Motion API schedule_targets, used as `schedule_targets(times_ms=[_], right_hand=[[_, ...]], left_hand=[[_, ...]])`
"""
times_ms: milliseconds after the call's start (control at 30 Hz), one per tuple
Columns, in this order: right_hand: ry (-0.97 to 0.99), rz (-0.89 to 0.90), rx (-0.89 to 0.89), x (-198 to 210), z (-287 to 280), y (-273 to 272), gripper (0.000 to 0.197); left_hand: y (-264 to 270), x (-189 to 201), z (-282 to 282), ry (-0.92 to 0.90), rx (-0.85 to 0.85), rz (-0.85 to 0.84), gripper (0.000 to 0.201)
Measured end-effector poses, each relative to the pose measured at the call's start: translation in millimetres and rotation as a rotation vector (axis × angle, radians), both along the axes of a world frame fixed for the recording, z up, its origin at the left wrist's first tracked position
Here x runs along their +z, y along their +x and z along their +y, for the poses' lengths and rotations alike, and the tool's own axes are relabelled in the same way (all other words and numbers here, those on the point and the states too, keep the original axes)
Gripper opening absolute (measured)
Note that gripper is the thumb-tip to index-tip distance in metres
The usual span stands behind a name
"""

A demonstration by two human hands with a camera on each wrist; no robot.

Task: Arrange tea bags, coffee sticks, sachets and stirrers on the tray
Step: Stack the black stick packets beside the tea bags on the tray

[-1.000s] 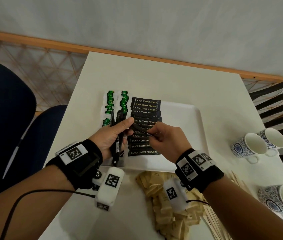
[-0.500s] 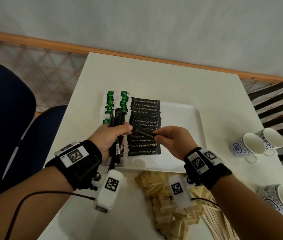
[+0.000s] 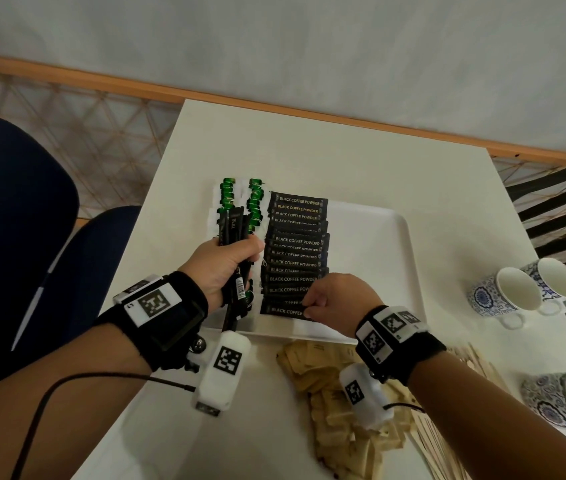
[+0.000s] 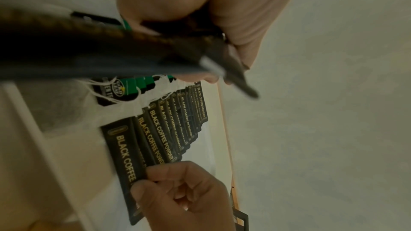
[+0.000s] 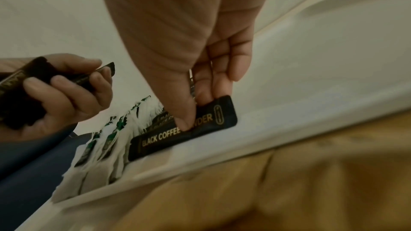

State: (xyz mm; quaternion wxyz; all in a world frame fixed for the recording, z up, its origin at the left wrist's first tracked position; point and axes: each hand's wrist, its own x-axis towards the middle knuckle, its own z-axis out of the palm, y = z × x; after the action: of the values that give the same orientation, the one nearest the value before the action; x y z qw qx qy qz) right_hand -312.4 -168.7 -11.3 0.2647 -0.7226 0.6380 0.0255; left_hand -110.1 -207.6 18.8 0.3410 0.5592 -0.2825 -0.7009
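Head view: right hand (image 3: 335,299) pinches the nearest "BLACK COFFEE POWDER" stick (image 5: 182,129) at the tray's (image 3: 371,237) six o'clock; left hand (image 3: 222,265) clasps a stick bundle (image 3: 234,230).

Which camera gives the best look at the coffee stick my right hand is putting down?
The right wrist view: the coffee stick fills it, label readable, under the right hand. Head view hides its end; left wrist view blurs it.

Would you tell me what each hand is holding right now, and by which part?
The left hand grips a bundle of coffee sticks around its middle. The right hand pinches the nearest coffee stick on the tray near its right end.
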Motion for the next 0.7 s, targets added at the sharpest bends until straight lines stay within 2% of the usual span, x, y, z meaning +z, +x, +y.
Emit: schedule_targets(times_ms=[267,367,433,500,600,700], right_hand=[[-0.051,0.052,0.018,-7.0,-3.3,4.2,0.011],[-0.081,0.012,0.021,-4.4,-2.2,3.3,0.014],[-0.113,-0.12,-0.04,2.1,-0.7,5.4,0.012],[-0.072,-0.34,-0.128,13.9,1.6,12.7,0.013],[0.14,-0.6,-0.109,29.0,5.2,28.7,0.017],[0.275,-0.751,-0.082,29.9,4.9,35.8,0.008]], left_hand=[[-0.9,-2.5,-1.8,-0.006,-0.005,-0.002,0.01],[-2.9,-4.1,-1.8,-0.003,-0.009,-0.008,0.011],[-6.1,-4.6,-1.5,-0.008,0.003,0.0,0.014],[-10.7,-4.2,-0.6,-0.015,0.037,0.015,0.015],[-20.0,0.7,1.7,-0.035,0.122,0.053,0.014],[-24.5,4.3,3.3,-0.048,0.176,0.105,0.019]])
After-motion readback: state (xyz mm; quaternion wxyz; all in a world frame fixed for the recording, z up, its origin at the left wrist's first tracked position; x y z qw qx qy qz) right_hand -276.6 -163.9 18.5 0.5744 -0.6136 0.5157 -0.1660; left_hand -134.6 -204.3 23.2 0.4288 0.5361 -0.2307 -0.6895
